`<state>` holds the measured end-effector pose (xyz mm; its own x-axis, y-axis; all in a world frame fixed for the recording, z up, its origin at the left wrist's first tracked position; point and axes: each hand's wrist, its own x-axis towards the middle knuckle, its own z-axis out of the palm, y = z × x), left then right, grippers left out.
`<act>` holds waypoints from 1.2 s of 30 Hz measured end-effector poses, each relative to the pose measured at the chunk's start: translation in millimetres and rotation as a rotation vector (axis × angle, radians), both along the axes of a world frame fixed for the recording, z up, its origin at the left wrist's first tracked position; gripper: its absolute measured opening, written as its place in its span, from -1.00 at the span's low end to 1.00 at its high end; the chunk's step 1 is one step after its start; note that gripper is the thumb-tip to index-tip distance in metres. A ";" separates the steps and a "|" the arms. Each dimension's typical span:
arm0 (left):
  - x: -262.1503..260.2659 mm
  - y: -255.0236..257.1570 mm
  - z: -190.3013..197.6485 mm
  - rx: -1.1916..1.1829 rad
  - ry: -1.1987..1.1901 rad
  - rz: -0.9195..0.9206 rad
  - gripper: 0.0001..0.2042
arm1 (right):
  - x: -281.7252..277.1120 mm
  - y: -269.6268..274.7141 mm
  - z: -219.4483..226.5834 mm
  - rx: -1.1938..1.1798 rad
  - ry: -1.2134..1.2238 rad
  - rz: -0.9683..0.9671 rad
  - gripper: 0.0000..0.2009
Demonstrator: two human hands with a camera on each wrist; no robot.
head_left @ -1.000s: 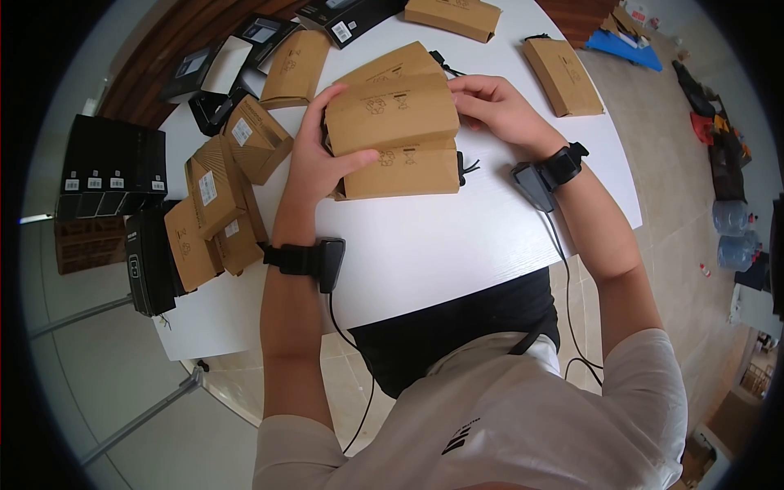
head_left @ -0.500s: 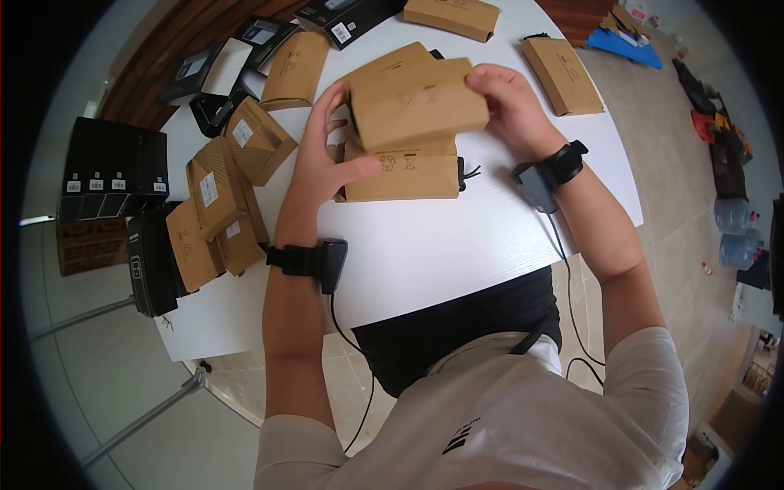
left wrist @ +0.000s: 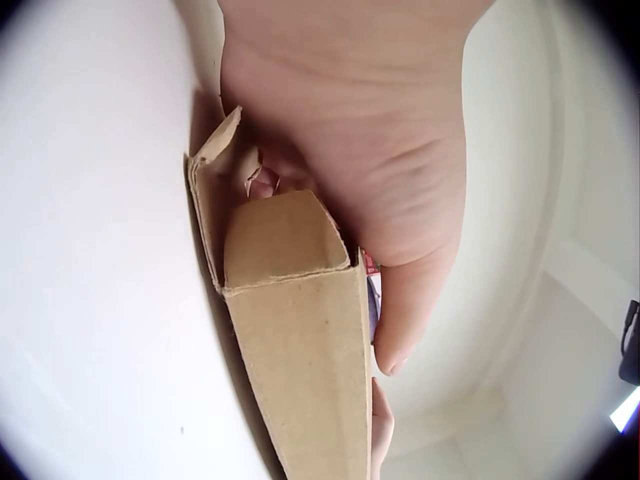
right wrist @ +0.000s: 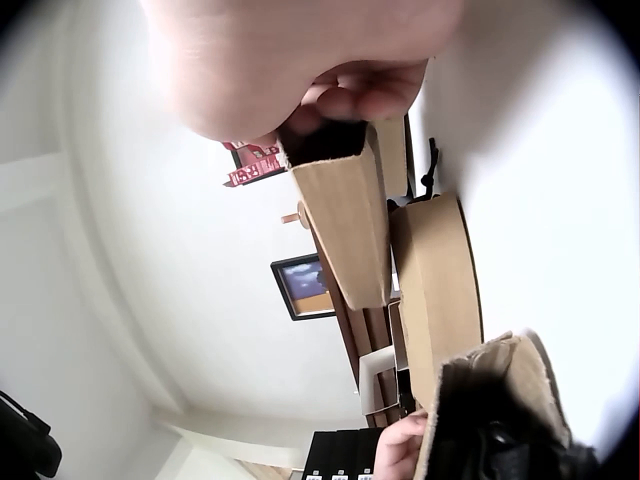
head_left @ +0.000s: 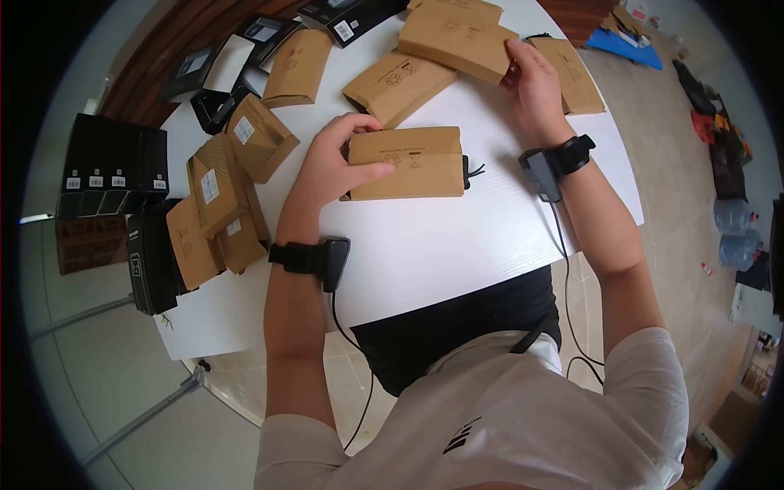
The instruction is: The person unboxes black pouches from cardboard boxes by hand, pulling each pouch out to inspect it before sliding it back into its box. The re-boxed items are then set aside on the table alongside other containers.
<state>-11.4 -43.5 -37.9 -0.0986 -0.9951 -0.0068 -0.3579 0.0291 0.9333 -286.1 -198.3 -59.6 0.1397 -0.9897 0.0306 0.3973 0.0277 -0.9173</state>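
Observation:
My right hand pinches the right end of a brown cardboard box, thumb on top, at the far side of the table. In the right wrist view this box is clear of the table, its end dark and open. My left hand grips the left end of a second cardboard box lying nearer me, thumb across its top. A black cord sticks out of its right end. The left wrist view shows open end flaps at that hand. Between them lies a third cardboard box, at a slant.
Beneath the raised box another cardboard box lies on the white table; one more is at the right. Several cardboard boxes are piled on the left, near black boxes. Wrist-camera cables hang toward me.
My right hand has taken the top cardboard box off the others and carried it away to the far right. My left hand has let that box go and now grips the nearest one.

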 end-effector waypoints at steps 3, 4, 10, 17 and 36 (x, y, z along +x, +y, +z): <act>4.8 -0.4 -7.8 -0.025 -0.085 -0.023 -0.43 | -0.1 -2.7 -1.0 0.006 0.014 -0.097 -0.80; 3.5 0.1 -5.0 -0.026 -0.086 -0.023 -0.43 | -1.0 -3.5 -1.5 0.005 0.014 -0.097 -0.80; -4.0 4.7 8.4 -0.033 -0.305 -0.063 -0.25 | -0.4 -3.1 0.0 -0.001 0.067 -0.153 -0.80; 4.4 1.0 2.7 0.091 -0.004 -0.097 -0.36 | -1.3 -5.7 -3.5 -0.037 0.254 -0.030 -0.75; 17.3 -9.7 -22.1 0.001 0.231 -0.010 -0.84 | 4.6 25.2 15.1 -0.115 0.801 0.142 -0.47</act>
